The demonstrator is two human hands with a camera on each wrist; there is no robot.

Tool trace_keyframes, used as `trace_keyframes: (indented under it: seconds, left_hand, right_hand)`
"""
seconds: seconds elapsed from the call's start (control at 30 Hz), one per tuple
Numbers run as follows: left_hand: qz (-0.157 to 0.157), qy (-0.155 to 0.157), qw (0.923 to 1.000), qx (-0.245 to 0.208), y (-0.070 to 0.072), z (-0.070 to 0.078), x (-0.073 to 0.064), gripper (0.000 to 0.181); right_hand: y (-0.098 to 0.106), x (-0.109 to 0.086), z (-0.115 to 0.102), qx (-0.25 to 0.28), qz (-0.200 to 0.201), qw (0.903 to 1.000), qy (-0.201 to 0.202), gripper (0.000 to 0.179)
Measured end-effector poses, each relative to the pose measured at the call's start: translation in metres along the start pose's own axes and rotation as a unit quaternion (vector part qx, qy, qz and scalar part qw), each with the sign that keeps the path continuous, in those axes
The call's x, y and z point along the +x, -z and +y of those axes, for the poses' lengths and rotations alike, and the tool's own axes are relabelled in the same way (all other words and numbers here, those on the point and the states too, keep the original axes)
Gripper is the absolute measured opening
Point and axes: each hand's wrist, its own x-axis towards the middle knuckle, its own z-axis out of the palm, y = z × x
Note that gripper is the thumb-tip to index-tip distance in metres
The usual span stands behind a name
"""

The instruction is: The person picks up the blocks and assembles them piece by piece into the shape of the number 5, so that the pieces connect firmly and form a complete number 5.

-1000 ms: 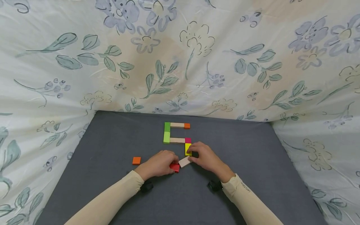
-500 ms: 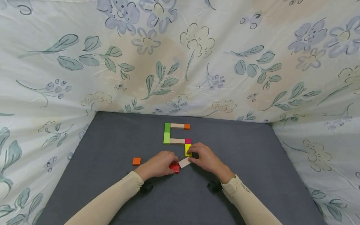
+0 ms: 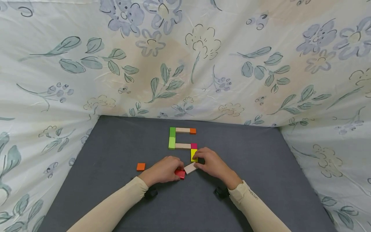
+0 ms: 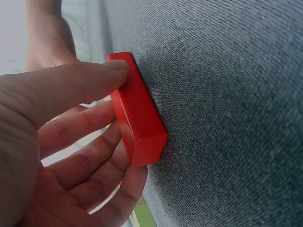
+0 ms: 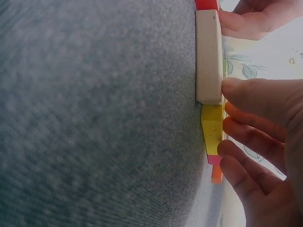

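Note:
In the head view, my left hand (image 3: pixel 165 169) pinches a red block (image 3: pixel 180 174); the left wrist view has the thumb on one long face of this red block (image 4: pixel 138 106) and fingers behind it. My right hand (image 3: pixel 213 162) holds the right end of a plain wooden block (image 3: pixel 190 168), which lies slanted. The thumb touches this wooden block (image 5: pixel 209 56) in the right wrist view, while other fingers reach along the yellow block (image 5: pixel 213 127). One corner of the wooden block meets the red block. Above it, the yellow block (image 3: pixel 193 154) lies below a pink block (image 3: pixel 194 146).
Two green blocks, one dark (image 3: pixel 172 131) and one light (image 3: pixel 172 143), form a left side. Plain blocks run right from them, the upper (image 3: pixel 182 130) ending at an orange block (image 3: pixel 192 131). Another orange block (image 3: pixel 140 166) lies left on the grey cloth (image 3: pixel 116 145). Floral fabric (image 3: pixel 185 64) hangs behind.

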Motion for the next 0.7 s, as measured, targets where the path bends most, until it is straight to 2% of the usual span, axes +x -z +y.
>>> trace_keyframes:
  seconds: [0.43,0.7]
  left_hand:
    - [-0.003,0.001,1.0000,-0.001,0.0017,-0.0007,-0.0017,0.031]
    - [0.001,0.002,1.0000,-0.006,0.0020,-0.0019,-0.0027,0.030]
  right_hand:
    - [-0.0017,-0.0006,0.0018,0.007,0.013,0.9998,0.009,0.021]
    - [-0.0024,-0.0009,0.0027,0.022,0.024,0.9995,0.002,0.015]
